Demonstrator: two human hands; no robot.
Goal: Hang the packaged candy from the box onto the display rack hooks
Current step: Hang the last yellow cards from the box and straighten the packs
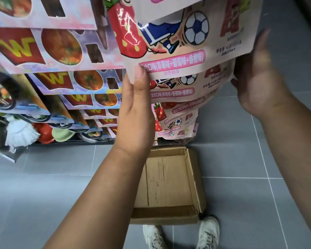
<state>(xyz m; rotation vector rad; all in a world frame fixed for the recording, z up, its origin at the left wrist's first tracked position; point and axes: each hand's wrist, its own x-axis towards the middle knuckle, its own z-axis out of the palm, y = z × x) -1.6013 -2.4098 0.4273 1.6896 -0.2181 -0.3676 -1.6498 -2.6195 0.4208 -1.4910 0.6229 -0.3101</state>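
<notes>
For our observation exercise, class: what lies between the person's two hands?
Head view: hanging candy packs fill the stretch between the left hand and right hand; the left pinches the front one's lower corner.

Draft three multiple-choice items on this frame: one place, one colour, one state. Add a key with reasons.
1. Where is the cardboard box? A on a shelf; B on the floor by the shoes; C in a hand.
2. Front candy bag background? A green; B black; C pink.
3. The left hand? A pinches the bag's lower corner; B hangs idle; C grips the box.
Key: B, it sits on grey tiles before the shoes; C, pink surrounds the print; A, its thumb lies on the bag's front.
</notes>
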